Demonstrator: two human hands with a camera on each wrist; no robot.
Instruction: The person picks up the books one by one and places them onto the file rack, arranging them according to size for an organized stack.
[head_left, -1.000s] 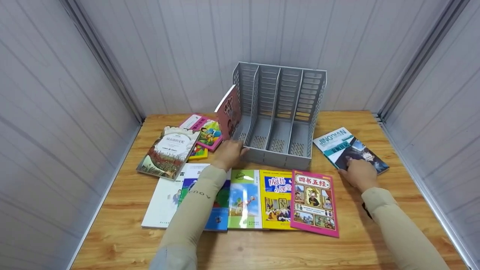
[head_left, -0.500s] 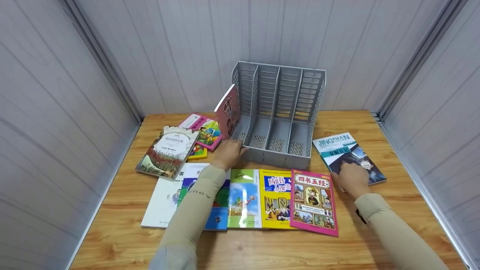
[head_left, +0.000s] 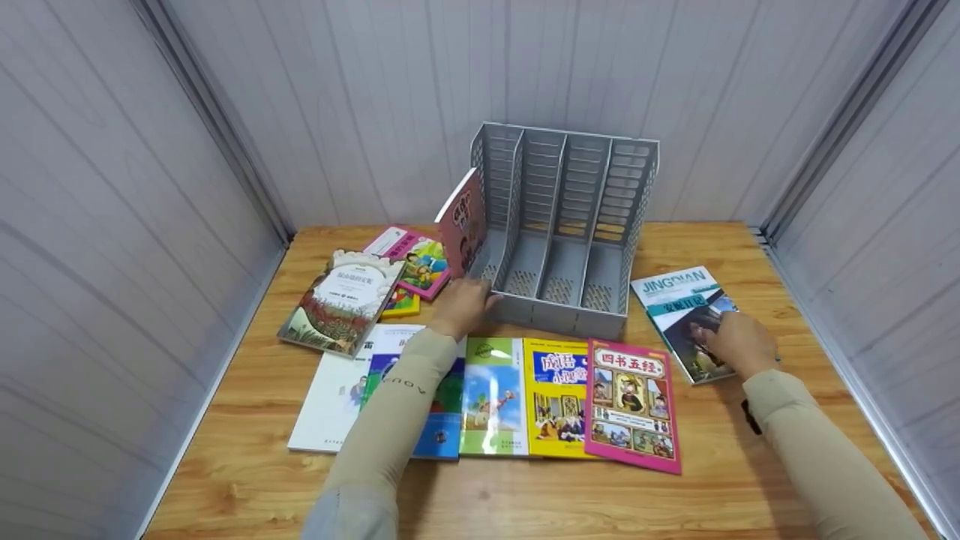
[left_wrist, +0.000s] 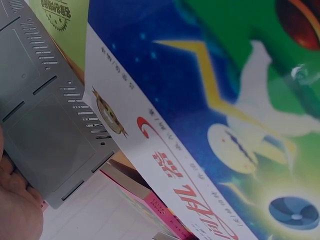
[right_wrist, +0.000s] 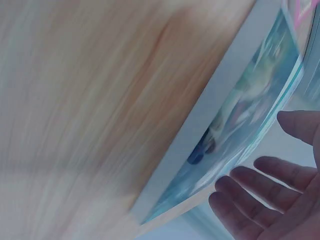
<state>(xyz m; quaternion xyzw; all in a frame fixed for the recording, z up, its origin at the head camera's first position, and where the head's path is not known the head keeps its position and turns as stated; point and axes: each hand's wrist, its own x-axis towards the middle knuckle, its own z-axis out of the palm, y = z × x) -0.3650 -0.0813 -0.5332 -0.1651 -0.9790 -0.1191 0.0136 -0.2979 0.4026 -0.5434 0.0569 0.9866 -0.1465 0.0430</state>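
Note:
My left hand [head_left: 459,306] grips the front left corner of a grey file rack [head_left: 551,315] with several slots. In the left wrist view its curled fingers [left_wrist: 17,185] lie against the rack's edge. A pink-covered book [head_left: 460,229] stands upright in the leftmost slot, its front part jutting out. On the right, my right hand [head_left: 741,343] is over the lower right part of a teal and white paperback [head_left: 679,319], which lies flat on the table. The right wrist view shows the fingers [right_wrist: 265,187] spread and loosely extended beside this book's edge.
A row of overlapping books lies before the rack, from a white one [head_left: 322,412] to a pink-bordered comic [head_left: 634,405]. Left of the rack, a book with a flower-field cover [head_left: 341,304] overlaps a pink book [head_left: 420,259] and a yellow one [head_left: 405,304]. Walls enclose the table's sides and back.
The teal and white paperback has turned clockwise, its lower end swinging towards me. My right hand moved left and nearer, then back right over the book. My left hand stays at the rack.

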